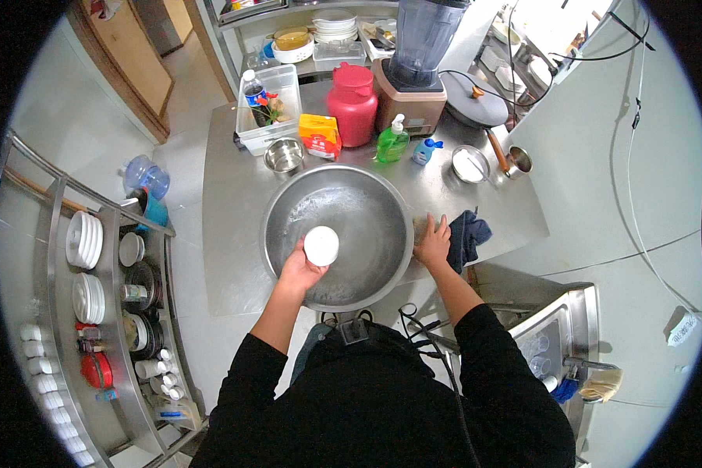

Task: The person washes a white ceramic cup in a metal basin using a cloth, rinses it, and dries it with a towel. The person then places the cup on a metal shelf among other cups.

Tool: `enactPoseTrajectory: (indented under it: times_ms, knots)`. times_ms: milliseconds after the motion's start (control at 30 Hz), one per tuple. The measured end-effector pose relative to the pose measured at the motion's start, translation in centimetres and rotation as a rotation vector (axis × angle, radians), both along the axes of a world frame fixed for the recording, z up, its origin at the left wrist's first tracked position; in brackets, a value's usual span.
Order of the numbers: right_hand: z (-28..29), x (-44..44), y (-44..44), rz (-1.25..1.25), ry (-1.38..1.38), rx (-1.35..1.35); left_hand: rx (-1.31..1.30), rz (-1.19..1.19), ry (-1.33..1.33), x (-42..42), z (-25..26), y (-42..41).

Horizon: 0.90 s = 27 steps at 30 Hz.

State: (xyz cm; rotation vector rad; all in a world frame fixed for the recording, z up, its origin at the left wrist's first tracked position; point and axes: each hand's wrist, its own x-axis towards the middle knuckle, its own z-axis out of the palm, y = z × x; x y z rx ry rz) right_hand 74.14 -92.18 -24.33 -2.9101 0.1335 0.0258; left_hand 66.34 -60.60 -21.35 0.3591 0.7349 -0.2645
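Note:
A small round white dish or cup (322, 246) is held in my left hand (297, 272), its pale circular face turned up. It sits over the wide stainless steel basin (362, 234), whose inner wall shows whitish wet streaks. To the right of the basin, my right hand (433, 245) reaches over the metal table with its fingers spread. Something tan, perhaps a sponge, is partly hidden under those fingers; I cannot tell whether they touch it. A dark blue cloth (467, 235) lies just right of that hand.
Behind the basin stand a steel bowl (284, 155), a yellow-and-red packet (319, 136), a red jug (352, 105), a green pump bottle (392, 140) and a blender (412, 76). A bowl of white powder (470, 164) is at right. A sink (541, 333) lies lower right; dish shelves (114, 257) are left.

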Motion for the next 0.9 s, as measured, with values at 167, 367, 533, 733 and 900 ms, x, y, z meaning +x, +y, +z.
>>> enactPoseTrajectory:
  times_ms: [167,367,533,733,900]
  knots:
    - [-1.1,-0.7,-0.6,0.048,-0.142,0.095,0.208,-0.013,0.075,-0.1,-0.1,-0.5]
    - [-2.2,0.6,-2.1,-0.044,-0.06,0.352,0.297,-0.089,0.081,1.1,-5.4,-1.2]
    - [0.3,2.3,-4.4,-0.426,-0.066,1.101,0.429,-0.197,0.07,2.7,-6.2,-2.5]
    - [5.1,2.4,-5.9,-0.446,0.145,1.788,0.781,-0.252,0.087,3.3,-7.8,-1.1]
    - [13.0,0.2,-2.6,-0.221,0.167,1.677,1.6,-0.719,0.116,3.9,-8.4,0.1]
